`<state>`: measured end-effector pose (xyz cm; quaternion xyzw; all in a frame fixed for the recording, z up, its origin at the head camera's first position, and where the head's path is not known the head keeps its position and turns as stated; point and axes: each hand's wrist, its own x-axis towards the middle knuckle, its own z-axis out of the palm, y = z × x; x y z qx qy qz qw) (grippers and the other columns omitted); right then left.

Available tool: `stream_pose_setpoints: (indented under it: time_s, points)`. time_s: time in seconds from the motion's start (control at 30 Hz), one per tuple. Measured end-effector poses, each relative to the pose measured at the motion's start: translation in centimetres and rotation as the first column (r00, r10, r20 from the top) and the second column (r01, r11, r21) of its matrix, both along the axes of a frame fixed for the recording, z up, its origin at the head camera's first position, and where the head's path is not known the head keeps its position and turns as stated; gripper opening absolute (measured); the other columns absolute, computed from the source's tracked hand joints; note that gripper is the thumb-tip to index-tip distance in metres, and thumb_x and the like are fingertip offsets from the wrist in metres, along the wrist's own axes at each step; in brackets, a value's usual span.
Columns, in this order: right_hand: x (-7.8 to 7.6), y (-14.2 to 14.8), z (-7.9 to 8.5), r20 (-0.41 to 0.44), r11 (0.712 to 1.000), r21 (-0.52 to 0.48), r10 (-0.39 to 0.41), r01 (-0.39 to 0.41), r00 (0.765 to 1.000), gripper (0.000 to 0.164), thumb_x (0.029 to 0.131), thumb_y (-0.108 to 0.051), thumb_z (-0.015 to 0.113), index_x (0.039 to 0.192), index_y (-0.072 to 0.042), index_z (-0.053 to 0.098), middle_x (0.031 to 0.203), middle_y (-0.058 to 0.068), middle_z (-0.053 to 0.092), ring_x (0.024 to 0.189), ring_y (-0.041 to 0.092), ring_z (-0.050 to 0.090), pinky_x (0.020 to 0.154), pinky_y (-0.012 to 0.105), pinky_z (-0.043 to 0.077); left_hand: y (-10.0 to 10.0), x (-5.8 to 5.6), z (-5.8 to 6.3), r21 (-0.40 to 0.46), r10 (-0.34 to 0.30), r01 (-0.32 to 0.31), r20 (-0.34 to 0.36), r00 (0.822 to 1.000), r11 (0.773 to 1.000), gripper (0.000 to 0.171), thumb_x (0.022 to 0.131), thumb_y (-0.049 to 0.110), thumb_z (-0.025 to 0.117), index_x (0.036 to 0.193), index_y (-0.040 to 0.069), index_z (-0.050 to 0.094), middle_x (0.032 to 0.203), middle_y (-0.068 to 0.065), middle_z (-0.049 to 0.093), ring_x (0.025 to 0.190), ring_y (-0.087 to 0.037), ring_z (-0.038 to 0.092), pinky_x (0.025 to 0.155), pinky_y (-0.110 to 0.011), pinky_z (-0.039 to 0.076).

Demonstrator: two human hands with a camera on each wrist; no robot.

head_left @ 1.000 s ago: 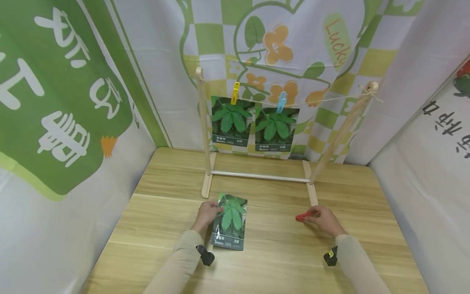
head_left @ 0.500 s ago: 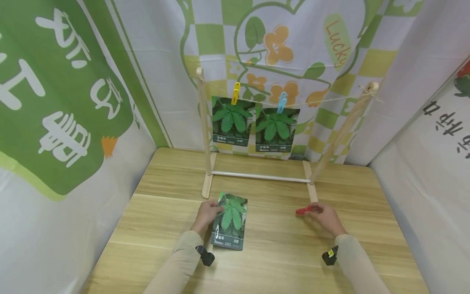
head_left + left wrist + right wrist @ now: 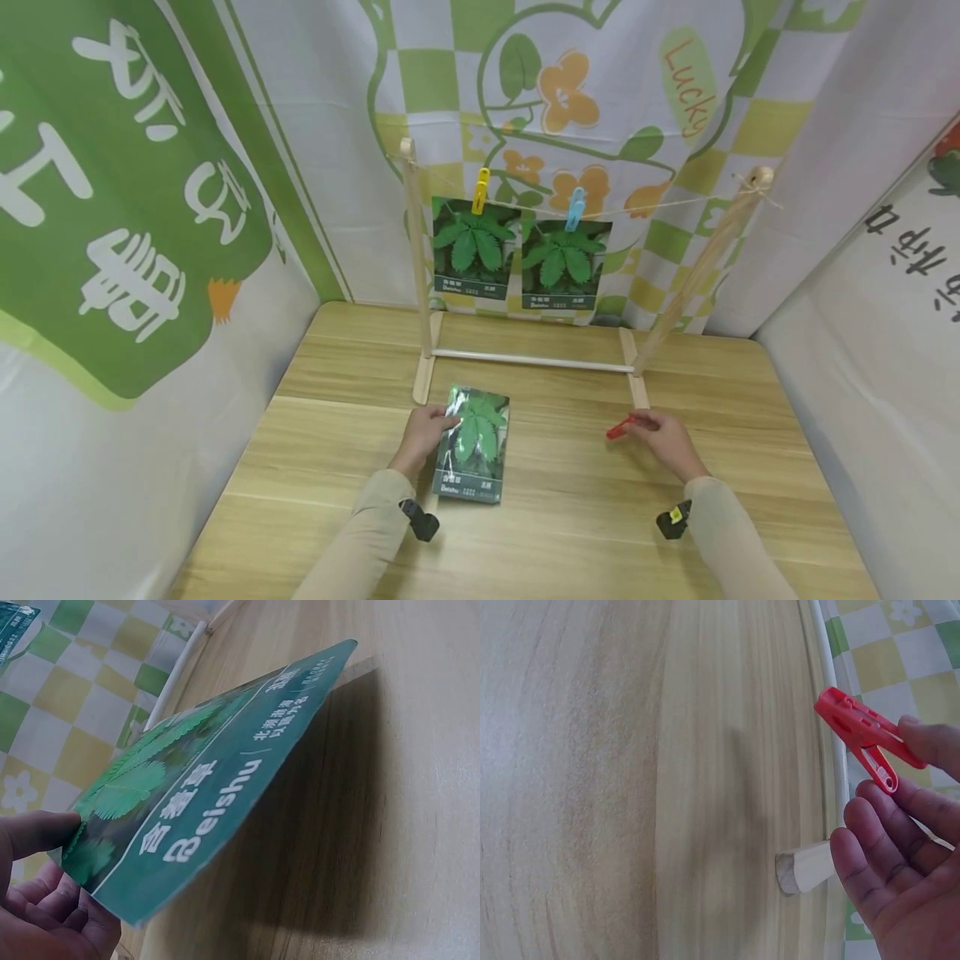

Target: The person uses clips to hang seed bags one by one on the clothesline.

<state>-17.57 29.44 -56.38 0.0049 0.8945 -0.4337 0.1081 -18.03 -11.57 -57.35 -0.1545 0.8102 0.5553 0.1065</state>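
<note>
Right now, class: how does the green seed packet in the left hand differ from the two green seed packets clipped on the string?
The held green seed packet is lifted, tilted, unclipped, gripped by the left hand. The hanging seed packets hang upright from the string, under yellow and blue pegs. All show the same leaf print.

Your left hand (image 3: 423, 433) grips the left edge of a seed packet (image 3: 472, 446), lifted at a tilt above the table (image 3: 315, 467), in front of the left foot of the drying rack (image 3: 528, 360). Your right hand (image 3: 667, 442) pinches a clothespin (image 3: 622, 428) just before the rack's right foot, well apart from the packet. The rack stands toward the back of the table, its string (image 3: 675, 202) stretched between two posts. Two hung packets (image 3: 474, 248) (image 3: 564, 265) dangle side by side from the string's left half, each held by a peg (image 3: 480, 190) (image 3: 575, 208). Fabric backdrops (image 3: 570, 75) close in behind and on both sides.
</note>
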Motion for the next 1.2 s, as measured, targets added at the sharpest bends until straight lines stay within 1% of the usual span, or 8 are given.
stream_pose_setpoints:
  time_s: [0.1,0.23,0.37,0.57,0.77,0.87,1.03,1.2]
  points:
    - [-0.1,-0.1,0.3,0.002,1.000,-0.016,-0.008,0.008,1.000,0.057,0.092,-0.034,0.067,0.131,0.005,0.055,0.120,0.022,0.065,0.104,0.028,0.064,0.080,0.026,0.050,0.1,0.1,0.1,0.003,0.001,-0.001,-0.018,1.000,1.000,0.032,0.089,0.016,0.067,0.112,-0.006,0.066,0.107,-0.020,0.068,0.098,-0.029,0.062,0.088,-0.043,0.051]
    - [-0.2,-0.4,0.9,0.018,0.998,-0.041,-0.039,0.040,0.999,0.057,0.089,-0.030,0.071,0.131,0.005,0.056,0.115,0.020,0.067,0.099,0.021,0.065,0.080,0.025,0.051,0.0,0.1,0.3,0.007,0.001,-0.001,-0.028,1.000,1.000,0.036,0.089,0.017,0.067,0.115,-0.008,0.064,0.114,-0.023,0.066,0.106,-0.034,0.061,0.094,-0.048,0.049]
    - [-0.4,-0.5,1.4,0.018,0.997,-0.054,-0.050,0.051,0.999,0.057,0.088,-0.030,0.073,0.130,0.004,0.057,0.115,0.019,0.068,0.096,0.015,0.064,0.079,0.023,0.051,0.0,0.1,0.6,0.021,0.007,-0.007,-0.023,1.000,1.000,0.040,0.088,0.019,0.068,0.116,-0.008,0.062,0.114,-0.024,0.066,0.105,-0.034,0.061,0.094,-0.048,0.050]
    - [-0.3,-0.7,1.9,0.012,0.996,-0.078,-0.039,0.040,0.999,0.058,0.089,-0.031,0.071,0.131,0.006,0.055,0.121,0.022,0.065,0.100,0.018,0.064,0.080,0.022,0.049,0.1,-0.1,1.1,0.041,0.021,-0.020,-0.025,0.999,0.999,0.041,0.088,0.019,0.068,0.118,-0.008,0.060,0.111,-0.022,0.066,0.099,-0.029,0.062,0.089,-0.042,0.052]
    - [-0.5,-0.8,1.9,-0.010,0.996,-0.075,-0.039,0.038,0.999,0.055,0.089,-0.030,0.072,0.129,0.004,0.057,0.119,0.020,0.067,0.104,0.021,0.064,0.084,0.025,0.050,0.1,-0.2,1.6,0.077,0.029,-0.028,-0.014,0.999,0.997,0.035,0.089,0.020,0.068,0.114,-0.004,0.063,0.101,-0.014,0.067,0.085,-0.019,0.060,0.072,-0.026,0.050]
    - [-0.6,-0.9,2.1,-0.016,0.997,-0.069,-0.047,0.045,0.999,0.054,0.089,-0.029,0.071,0.130,0.003,0.057,0.119,0.020,0.067,0.104,0.022,0.063,0.084,0.026,0.049,0.1,-0.3,1.8,0.090,0.033,-0.032,-0.019,0.999,0.995,0.035,0.089,0.019,0.068,0.113,-0.005,0.063,0.099,-0.014,0.067,0.082,-0.017,0.059,0.069,-0.024,0.048]
    - [-0.6,-1.1,2.9,-0.024,0.995,-0.082,-0.059,0.057,0.998,0.053,0.089,-0.028,0.072,0.129,0.003,0.058,0.117,0.019,0.068,0.096,0.008,0.063,0.080,0.023,0.050,0.1,-0.2,2.2,0.097,0.043,-0.041,-0.017,0.999,0.994,0.037,0.089,0.019,0.067,0.116,-0.004,0.062,0.105,-0.015,0.067,0.088,-0.020,0.061,0.074,-0.026,0.050]
    - [-0.8,-0.8,3.7,-0.046,0.990,-0.115,-0.091,0.085,0.995,0.051,0.088,-0.026,0.073,0.127,0.004,0.059,0.114,0.020,0.068,0.085,-0.006,0.060,0.075,0.021,0.053,0.2,-0.2,2.6,0.122,0.042,-0.037,-0.032,0.999,0.992,0.032,0.089,0.019,0.067,0.113,-0.003,0.064,0.106,-0.016,0.068,0.090,-0.020,0.062,0.078,-0.029,0.051]
